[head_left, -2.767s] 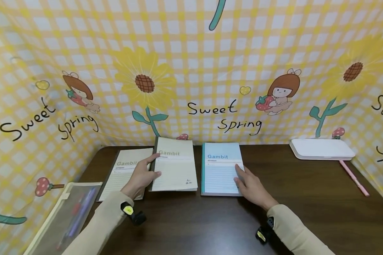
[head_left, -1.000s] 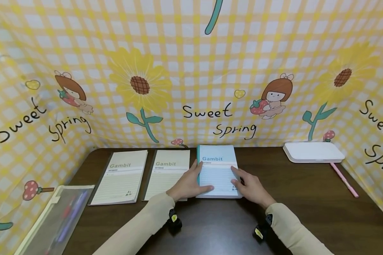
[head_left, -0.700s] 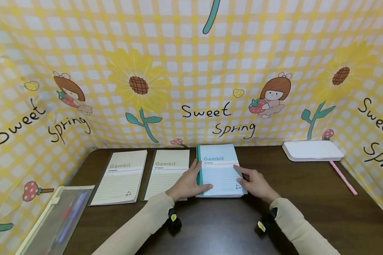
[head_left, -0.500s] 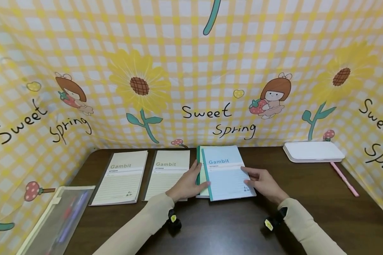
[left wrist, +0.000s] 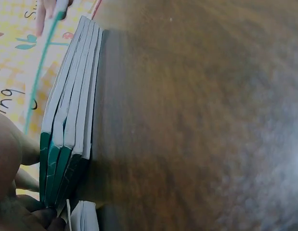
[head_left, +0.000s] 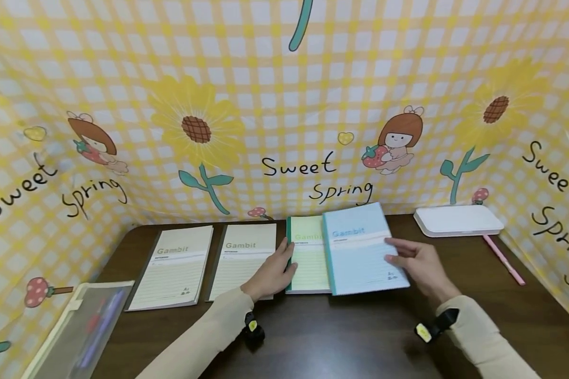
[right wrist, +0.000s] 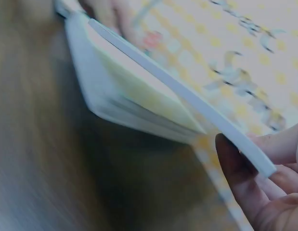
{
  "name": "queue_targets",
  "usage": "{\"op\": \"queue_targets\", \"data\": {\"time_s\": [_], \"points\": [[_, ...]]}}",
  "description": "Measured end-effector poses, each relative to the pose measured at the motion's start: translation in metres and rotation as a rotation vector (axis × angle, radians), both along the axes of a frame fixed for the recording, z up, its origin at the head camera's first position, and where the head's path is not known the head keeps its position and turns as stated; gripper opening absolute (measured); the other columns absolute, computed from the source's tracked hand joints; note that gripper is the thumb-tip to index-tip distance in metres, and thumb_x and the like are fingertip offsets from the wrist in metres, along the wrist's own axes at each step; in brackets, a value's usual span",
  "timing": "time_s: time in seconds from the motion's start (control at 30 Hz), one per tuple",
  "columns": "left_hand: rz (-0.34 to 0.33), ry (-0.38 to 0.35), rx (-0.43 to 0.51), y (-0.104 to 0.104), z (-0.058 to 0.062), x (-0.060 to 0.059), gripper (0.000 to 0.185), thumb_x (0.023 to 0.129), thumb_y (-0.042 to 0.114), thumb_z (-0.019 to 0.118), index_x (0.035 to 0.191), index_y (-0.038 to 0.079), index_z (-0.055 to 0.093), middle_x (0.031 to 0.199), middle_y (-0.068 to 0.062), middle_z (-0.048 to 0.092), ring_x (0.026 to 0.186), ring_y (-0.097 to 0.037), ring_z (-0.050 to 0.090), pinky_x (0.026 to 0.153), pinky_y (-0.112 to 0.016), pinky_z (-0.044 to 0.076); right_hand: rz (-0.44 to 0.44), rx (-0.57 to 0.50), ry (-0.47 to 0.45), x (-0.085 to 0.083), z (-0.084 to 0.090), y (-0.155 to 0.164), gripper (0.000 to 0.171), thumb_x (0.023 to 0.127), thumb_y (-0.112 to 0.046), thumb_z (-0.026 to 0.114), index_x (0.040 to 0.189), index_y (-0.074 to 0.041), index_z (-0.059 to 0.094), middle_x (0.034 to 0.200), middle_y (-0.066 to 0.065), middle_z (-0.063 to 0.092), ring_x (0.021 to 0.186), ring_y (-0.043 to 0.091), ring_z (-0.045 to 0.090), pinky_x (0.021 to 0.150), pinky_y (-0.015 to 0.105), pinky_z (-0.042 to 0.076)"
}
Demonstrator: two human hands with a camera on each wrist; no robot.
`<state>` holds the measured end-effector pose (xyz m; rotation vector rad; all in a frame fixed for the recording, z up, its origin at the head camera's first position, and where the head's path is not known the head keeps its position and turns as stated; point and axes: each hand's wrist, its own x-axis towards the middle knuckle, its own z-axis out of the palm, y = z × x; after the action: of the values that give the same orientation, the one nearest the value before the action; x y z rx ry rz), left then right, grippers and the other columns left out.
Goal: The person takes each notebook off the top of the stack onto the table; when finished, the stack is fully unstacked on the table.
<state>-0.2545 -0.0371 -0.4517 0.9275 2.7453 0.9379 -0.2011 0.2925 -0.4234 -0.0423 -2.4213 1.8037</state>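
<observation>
Blue notebook had just swung aside over the dark tabletop: half a second earlier its cover hid nearly all of the green notebook beneath it, whereas at this moment a broad strip of green showed at its nine o'clock, with most of the green title bared. That suggested a pile being parted, the upper book nearly free, though from the head view the two covers overlapped. Farther out at nine o'clock lay two cream notebooks, while a white case sat at two o'clock.

Relative to the right grip, the blue notebook lay at about ten o'clock, its right edge pinched between thumb and fingers, which were parted by little more than its thickness. The right wrist view showed that edge raised, a gap widening above the green cover. The left grip lay against the green spine at nine o'clock, fingers extended along it rather than visibly wrapped round; how hard it pressed could not be told.
</observation>
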Motion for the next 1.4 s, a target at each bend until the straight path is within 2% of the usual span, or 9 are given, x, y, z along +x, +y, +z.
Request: {"op": "queue_targets", "data": {"time_s": [0.27,0.37,0.5,0.77,1.0,1.1,1.2,1.3,1.4], "points": [[0.004,0.018,-0.008,-0.003,0.005,-0.001,0.054,0.097,0.023,0.038,0.141,-0.004,0.02,0.147,-0.024,0.005,0.119,-0.034,0.044,0.094,-0.043,0.039,-0.064,0.139,-0.111,0.008,0.01,0.058,0.062,0.082,-0.034,0.065,0.131,-0.001,0.046,0.134,0.023,0.04,0.125,0.034,0.035,0.075,0.011,0.044],[-0.006,0.006,-0.017,-0.002,0.005,0.001,0.054,0.098,0.023,0.037,0.141,-0.003,0.018,0.148,-0.023,0.004,0.12,-0.033,0.043,0.095,-0.043,0.038,-0.061,0.15,-0.155,0.007,-0.001,0.063,0.063,0.082,-0.033,0.065,0.132,-0.001,0.045,0.133,0.023,0.041,0.124,0.033,0.037,0.075,0.013,0.044],[-0.01,-0.023,-0.022,0.0,0.004,0.003,0.054,0.098,0.023,0.035,0.142,-0.003,0.016,0.148,-0.021,0.002,0.131,-0.031,0.026,0.1,-0.043,0.031,-0.052,0.176,-0.164,0.004,-0.016,0.059,0.059,0.082,-0.027,0.067,0.13,0.0,0.047,0.127,0.024,0.047,0.11,0.02,0.051,0.072,0.016,0.047],[-0.005,-0.013,-0.058,0.004,0.002,0.004,0.054,0.099,0.023,0.033,0.142,-0.002,0.014,0.148,-0.021,0.001,0.134,-0.029,0.017,0.103,-0.042,0.028,-0.069,0.643,-0.059,0.006,-0.025,0.048,0.045,0.082,-0.023,0.066,0.121,-0.002,0.057,0.113,0.025,0.058,0.097,0.033,0.058,0.074,0.043,0.048],[-0.007,-0.005,-0.054,0.004,-0.001,0.007,0.055,0.099,0.024,0.034,0.142,-0.002,0.014,0.148,-0.022,0.001,0.135,-0.03,0.014,0.104,-0.043,0.026,-0.1,0.793,-0.005,0.01,-0.022,0.029,0.036,0.082,-0.01,0.062,0.113,0.008,0.058,0.121,0.033,0.048,0.108,0.049,0.045,0.088,0.059,0.033],[-0.008,-0.004,-0.05,0.002,-0.001,0.007,0.054,0.099,0.023,0.034,0.142,-0.003,0.014,0.148,-0.022,0.001,0.135,-0.03,0.014,0.104,-0.043,0.026,-0.122,0.794,0.107,0.004,-0.017,0.015,0.031,0.081,-0.007,0.061,0.108,0.009,0.061,0.122,0.034,0.045,0.108,0.051,0.044,0.088,0.06,0.031],[0.002,0.002,-0.051,0.0,-0.001,0.006,0.054,0.099,0.023,0.034,0.142,-0.003,0.014,0.148,-0.023,0.001,0.135,-0.03,0.014,0.104,-0.043,0.026,-0.056,0.675,0.183,-0.007,-0.013,-0.009,0.032,0.084,-0.012,0.062,0.113,0.001,0.061,0.125,0.027,0.048,0.105,0.043,0.053,0.085,0.053,0.041],[0.01,0.0,-0.042,-0.001,-0.001,0.004,0.054,0.099,0.024,0.034,0.142,-0.002,0.014,0.148,-0.022,0.001,0.135,-0.03,0.014,0.104,-0.043,0.026,0.111,0.499,0.139,-0.014,-0.013,-0.039,0.044,0.086,-0.022,0.062,0.127,-0.008,0.053,0.132,0.017,0.046,0.112,0.033,0.052,0.084,0.045,0.046],[0.006,-0.001,-0.03,-0.002,-0.004,0.004,0.055,0.099,0.025,0.034,0.142,-0.002,0.015,0.148,-0.022,0.001,0.134,-0.031,0.016,0.104,-0.043,0.026,0.24,0.432,0.057,-0.015,-0.02,-0.064,0.055,0.086,-0.029,0.062,0.134,-0.011,0.044,0.137,0.014,0.041,0.122,0.032,0.042,0.09,0.043,0.043]]}}
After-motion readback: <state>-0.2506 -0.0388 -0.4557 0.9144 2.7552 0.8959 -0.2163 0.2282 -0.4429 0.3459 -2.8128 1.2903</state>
